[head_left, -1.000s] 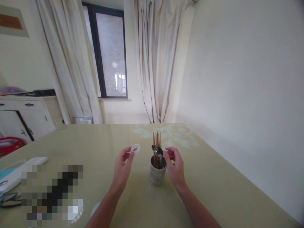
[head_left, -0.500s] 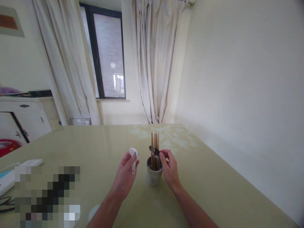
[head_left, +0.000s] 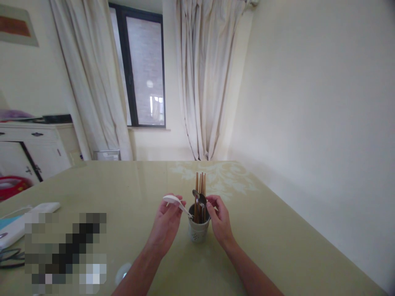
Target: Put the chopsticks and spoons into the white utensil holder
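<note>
A white ceramic soup spoon (head_left: pixel 173 199) is pinched in my left hand (head_left: pixel 168 220), bowl up to the left. Its handle slants down to the right, with the end at the left rim of a grey ceramic utensil cup (head_left: pixel 198 233). Several wooden chopsticks (head_left: pixel 196 185) stand upright in the cup. Two dark metal spoons lean among them, bowls up, the nearer being the metal spoon (head_left: pixel 202 200). Curled round the cup's right rim is my right hand (head_left: pixel 219 218), its fingertips close to that metal spoon and partly hidden behind it.
The cup stands on a pale green table (head_left: pixel 277 246) that runs along the right wall. At the left lie a white power strip (head_left: pixel 46 209), dark cables (head_left: pixel 12 259) and a blurred-out patch. A clear round object (head_left: pixel 122 272) sits beside my left forearm.
My left hand has turned the white spoon from nearly upright to slanting, bringing its handle end to the cup's rim. My right hand stays at the cup. The view has shifted slightly.
</note>
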{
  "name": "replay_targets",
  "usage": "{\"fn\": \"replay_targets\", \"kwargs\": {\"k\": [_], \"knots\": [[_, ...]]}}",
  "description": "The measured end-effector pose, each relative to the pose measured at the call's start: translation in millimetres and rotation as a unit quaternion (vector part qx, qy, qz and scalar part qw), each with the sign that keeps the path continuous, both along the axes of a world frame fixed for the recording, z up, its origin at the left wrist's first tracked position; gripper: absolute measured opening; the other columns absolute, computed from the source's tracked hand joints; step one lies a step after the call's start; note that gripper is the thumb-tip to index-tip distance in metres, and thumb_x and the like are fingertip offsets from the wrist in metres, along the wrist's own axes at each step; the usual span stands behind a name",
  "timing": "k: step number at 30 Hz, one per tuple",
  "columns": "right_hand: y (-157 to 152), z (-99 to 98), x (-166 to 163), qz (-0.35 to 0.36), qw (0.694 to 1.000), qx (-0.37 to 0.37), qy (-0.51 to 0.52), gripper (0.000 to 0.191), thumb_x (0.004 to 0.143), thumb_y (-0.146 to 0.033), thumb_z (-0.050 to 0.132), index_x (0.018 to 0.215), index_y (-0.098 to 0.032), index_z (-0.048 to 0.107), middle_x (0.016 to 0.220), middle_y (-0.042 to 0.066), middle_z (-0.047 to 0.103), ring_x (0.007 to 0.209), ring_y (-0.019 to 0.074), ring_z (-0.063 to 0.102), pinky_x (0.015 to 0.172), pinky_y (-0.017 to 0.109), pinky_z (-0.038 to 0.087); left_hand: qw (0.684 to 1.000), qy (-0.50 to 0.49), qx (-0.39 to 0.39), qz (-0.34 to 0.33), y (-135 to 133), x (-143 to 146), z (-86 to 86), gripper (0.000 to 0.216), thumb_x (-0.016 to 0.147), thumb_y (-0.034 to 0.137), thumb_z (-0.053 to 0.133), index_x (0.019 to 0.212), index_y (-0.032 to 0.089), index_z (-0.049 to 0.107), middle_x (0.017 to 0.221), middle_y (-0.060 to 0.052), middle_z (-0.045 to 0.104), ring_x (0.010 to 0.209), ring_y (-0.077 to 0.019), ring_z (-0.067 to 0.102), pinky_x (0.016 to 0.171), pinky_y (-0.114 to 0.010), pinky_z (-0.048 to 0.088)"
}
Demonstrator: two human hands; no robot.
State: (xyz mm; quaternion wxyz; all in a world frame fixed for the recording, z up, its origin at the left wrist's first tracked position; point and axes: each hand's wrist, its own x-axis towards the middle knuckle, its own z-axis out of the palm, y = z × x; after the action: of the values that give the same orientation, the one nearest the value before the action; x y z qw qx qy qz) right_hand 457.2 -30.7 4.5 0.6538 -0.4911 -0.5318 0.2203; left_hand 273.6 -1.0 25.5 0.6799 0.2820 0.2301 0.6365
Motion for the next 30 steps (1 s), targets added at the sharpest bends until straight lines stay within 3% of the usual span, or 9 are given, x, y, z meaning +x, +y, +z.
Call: {"fn": "replay_targets", "kwargs": {"k": [6,14,21,30], "knots": [[0.6,-1.7,-0.4,0.011,1.000,0.001,-0.006,0.035,0.100,-0.054,0.063,0.107,-0.021,0.071,0.093,0.007,0.074,0.082,0.0228,0.070,0.070,0.032,0.058,0.995,0.088,0.054,-0.007,-2.9,-0.7,0.5,0.043,0.069,0.043,0.099,0.093,0.022,0.071,0.092,0.002,0.075,0.087,-0.0178,0.075,0.093,-0.037,0.061],[-1.5,1.1,-2.3,0.011,1.000,0.000,-0.006,0.036,0.098,-0.056,0.066,0.106,-0.022,0.071,0.089,0.006,0.074,0.080,0.0227,0.070,0.067,0.031,0.058,0.970,0.223,0.098,0.021,-0.5,2.3,-11.5,0.036,0.077,0.047,0.092,0.090,0.020,0.072,0.084,0.001,0.073,0.080,-0.0143,0.066,0.078,-0.025,0.052],[-3.0,0.9,-1.8,0.030,0.999,0.000,-0.013,0.033,0.099,-0.052,0.066,0.109,-0.021,0.071,0.091,0.007,0.076,0.080,0.0229,0.071,0.067,0.031,0.058,0.960,0.255,0.112,-0.016,-3.3,5.9,-3.0,0.043,0.073,0.058,0.091,0.087,0.020,0.077,0.085,-0.003,0.078,0.080,-0.0187,0.068,0.076,-0.028,0.054],[-4.7,3.8,-1.9,0.032,0.999,0.010,-0.026,0.030,0.099,-0.050,0.066,0.109,-0.022,0.070,0.088,0.005,0.073,0.079,0.0224,0.070,0.067,0.031,0.057,0.932,0.340,0.128,-0.006,-0.8,7.3,-15.7,0.054,0.079,0.069,0.083,0.093,0.017,0.081,0.065,-0.002,0.068,0.061,-0.0137,0.058,0.059,-0.024,0.042]]}}
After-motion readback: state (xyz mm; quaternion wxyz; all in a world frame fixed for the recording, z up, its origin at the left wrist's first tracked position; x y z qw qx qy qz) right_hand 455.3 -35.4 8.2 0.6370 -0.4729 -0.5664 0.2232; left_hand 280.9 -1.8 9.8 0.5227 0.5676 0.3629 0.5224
